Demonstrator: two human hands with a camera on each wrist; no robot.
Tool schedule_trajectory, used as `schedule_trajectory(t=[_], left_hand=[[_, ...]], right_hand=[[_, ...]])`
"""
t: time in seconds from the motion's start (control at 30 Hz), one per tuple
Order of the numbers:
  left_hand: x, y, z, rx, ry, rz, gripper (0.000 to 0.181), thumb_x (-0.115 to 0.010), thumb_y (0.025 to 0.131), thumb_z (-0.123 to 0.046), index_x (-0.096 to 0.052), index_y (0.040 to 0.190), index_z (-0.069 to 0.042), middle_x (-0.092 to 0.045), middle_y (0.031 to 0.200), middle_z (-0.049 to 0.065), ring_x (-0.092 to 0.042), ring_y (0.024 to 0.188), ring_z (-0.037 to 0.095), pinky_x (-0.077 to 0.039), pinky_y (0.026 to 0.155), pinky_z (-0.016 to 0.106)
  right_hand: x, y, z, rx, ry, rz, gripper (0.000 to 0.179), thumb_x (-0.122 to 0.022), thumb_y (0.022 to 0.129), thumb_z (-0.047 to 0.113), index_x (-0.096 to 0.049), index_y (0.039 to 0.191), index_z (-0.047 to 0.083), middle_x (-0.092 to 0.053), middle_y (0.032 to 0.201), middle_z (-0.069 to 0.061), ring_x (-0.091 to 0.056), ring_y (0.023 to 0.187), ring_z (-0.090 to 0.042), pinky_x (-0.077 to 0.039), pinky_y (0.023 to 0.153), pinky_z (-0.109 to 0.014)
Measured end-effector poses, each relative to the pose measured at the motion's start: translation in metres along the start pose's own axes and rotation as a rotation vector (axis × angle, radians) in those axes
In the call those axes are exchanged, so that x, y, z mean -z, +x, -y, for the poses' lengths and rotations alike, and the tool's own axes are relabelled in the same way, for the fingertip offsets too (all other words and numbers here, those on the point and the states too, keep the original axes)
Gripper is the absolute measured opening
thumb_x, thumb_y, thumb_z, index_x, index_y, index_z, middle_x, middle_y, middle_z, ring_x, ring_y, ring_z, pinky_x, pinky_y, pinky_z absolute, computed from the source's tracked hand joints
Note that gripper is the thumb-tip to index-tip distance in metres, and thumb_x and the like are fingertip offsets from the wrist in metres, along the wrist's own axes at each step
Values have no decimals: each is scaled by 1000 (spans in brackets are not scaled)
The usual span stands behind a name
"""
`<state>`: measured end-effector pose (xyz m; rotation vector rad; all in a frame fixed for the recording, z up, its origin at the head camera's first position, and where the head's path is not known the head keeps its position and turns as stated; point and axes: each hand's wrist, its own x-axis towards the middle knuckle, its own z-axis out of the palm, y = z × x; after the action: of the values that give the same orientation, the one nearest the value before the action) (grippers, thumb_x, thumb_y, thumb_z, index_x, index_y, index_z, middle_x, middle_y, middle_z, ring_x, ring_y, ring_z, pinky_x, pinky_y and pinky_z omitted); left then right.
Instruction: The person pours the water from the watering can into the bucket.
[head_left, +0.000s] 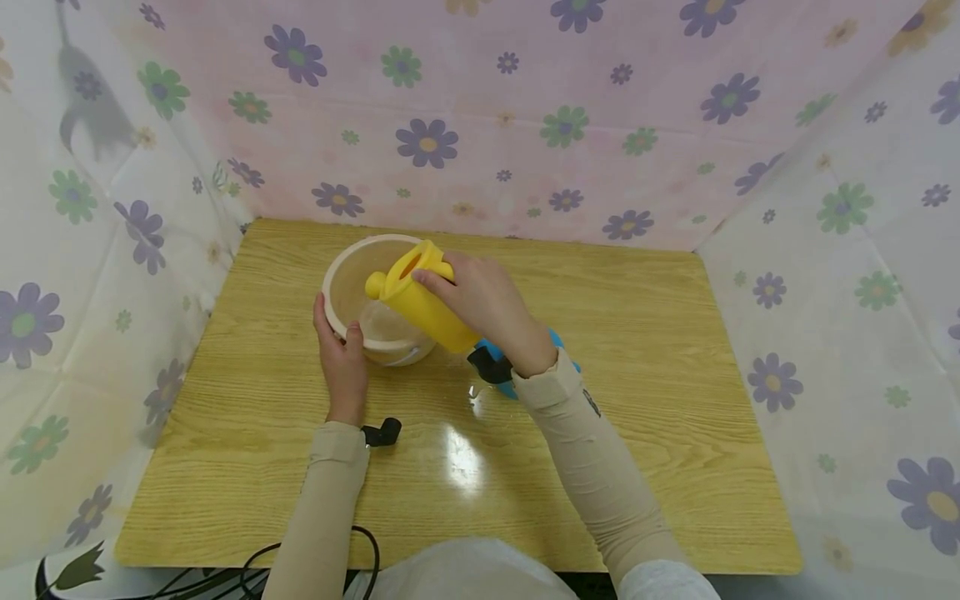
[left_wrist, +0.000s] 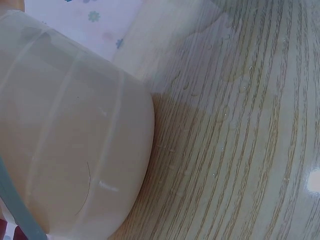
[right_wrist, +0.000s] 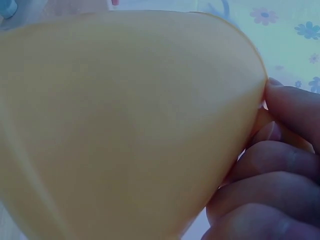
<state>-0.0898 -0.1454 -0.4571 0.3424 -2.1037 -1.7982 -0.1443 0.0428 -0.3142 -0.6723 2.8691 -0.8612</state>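
Note:
A cream plastic bucket (head_left: 339,268) stands upright on the table's left half, and its side wall (left_wrist: 85,125) fills much of the left wrist view. My left hand (head_left: 342,367) holds it at the near left, thumb at the rim and fingers along the outside. Over the bucket's right rim, a yellow plastic watering can (head_left: 429,312) leans left, its top opening visible and a rounded knob over the bucket. My right hand (head_left: 487,300) grips it on the right; in the right wrist view curled fingers (right_wrist: 275,165) and thumb press around its edge. Its contents cannot be made out.
A blue round object (head_left: 504,389) lies partly hidden beneath my right wrist. Water drops (left_wrist: 225,115) wet the wooden table (head_left: 645,400) beside the bucket. A black cable (head_left: 367,537) loops at the front edge. Flowered cloth (head_left: 465,108) encloses the back and sides.

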Motion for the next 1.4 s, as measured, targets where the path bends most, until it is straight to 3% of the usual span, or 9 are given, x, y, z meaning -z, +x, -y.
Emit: schedule_trajectory(t=[1.17, 1.4], left_hand=[[1, 0, 9, -9, -18, -2, 60, -39, 91, -21, -11, 144, -27, -17, 145, -7, -35, 125, 26, -41, 88, 39], [1, 0, 11, -26, -25, -6, 60, -40, 91, -20, -12, 142, -33, -18, 145, -8, -36, 124, 25, -42, 88, 38]], right_hand=[[-5, -1, 3, 16, -26, -19, 43, -42, 87, 52, -49, 71, 13, -44, 58, -1, -44, 49, -14, -36, 47, -24], [-6, 0, 5, 5, -40, -4, 43, -42, 87, 53, -49, 70, 14, -45, 59, -1, -44, 50, -14, -36, 48, -25]])
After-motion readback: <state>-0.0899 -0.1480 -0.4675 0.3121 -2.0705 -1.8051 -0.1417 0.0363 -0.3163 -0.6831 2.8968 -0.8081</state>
